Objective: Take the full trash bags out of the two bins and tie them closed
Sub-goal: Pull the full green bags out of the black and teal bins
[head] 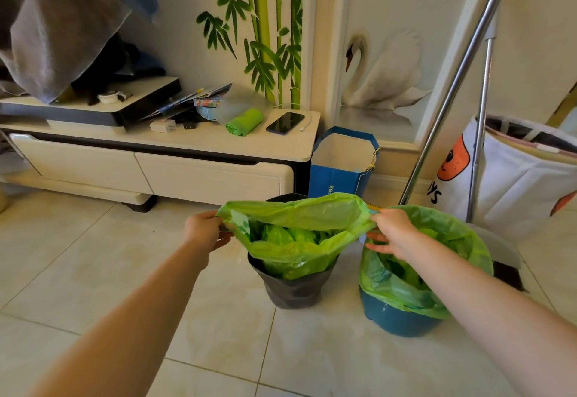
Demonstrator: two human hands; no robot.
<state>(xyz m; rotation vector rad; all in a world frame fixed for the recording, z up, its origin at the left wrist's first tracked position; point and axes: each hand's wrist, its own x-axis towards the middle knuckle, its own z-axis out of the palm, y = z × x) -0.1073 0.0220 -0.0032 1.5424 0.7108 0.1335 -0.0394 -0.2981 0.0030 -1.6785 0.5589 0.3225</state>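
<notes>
Two bins stand on the tiled floor. The dark grey bin (293, 290) holds a green trash bag (296, 234) whose rim is lifted above the bin and stretched wide. My left hand (204, 231) pinches the bag's left edge and my right hand (392, 232) pinches its right edge. Green crumpled contents show inside. To the right, the blue bin (393, 318) holds a second green trash bag (437, 246), its rim still folded over the bin edge; my right forearm crosses in front of it.
A low cream TV cabinet (175, 159) runs along the back with a phone (284, 122), a roll of green bags (245, 121) and clutter. A blue paper bag (340, 171) stands behind the bins. Metal poles (443, 109) and a white laundry bag (524, 184) crowd the right.
</notes>
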